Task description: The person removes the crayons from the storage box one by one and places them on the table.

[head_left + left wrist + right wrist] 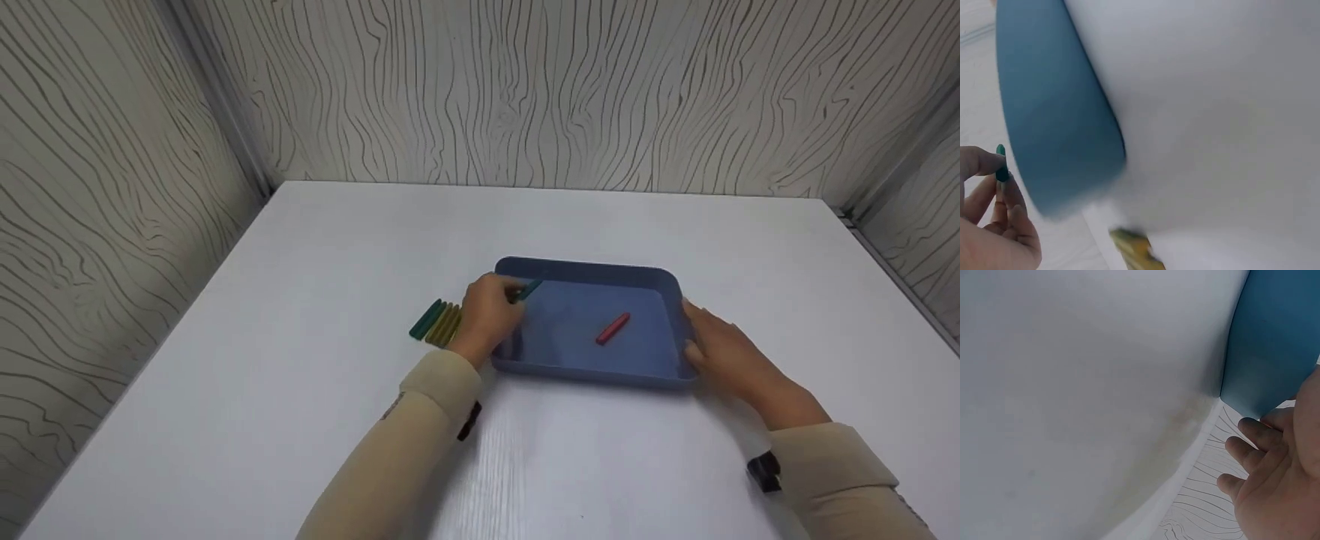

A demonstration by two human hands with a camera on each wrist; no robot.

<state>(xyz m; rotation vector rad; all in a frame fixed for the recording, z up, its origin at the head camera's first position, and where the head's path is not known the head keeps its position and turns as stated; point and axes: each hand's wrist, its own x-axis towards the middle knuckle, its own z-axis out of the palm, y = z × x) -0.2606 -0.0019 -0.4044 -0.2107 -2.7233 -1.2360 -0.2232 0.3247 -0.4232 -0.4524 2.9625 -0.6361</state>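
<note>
My left hand point(491, 309) pinches a green crayon point(529, 290) between thumb and fingertips, above the left side of a blue tray point(592, 373). In the left wrist view, the same green crayon point(1001, 163) stands out from the fingertips. A red crayon point(613, 328) lies inside the tray, right of its middle. At the tray's right wall rests my right hand point(731, 358); its other fingers spread loosely beside the wall in the right wrist view. Left of the tray, a green crayon point(427, 319) and several yellowish crayons point(444, 324) lie side by side, partly behind my left hand.
The white table point(322, 360) carries the tray and crayons. Wood-patterned panels point(480, 90) stand along the back and both sides. Dark wrist straps show under both sleeves.
</note>
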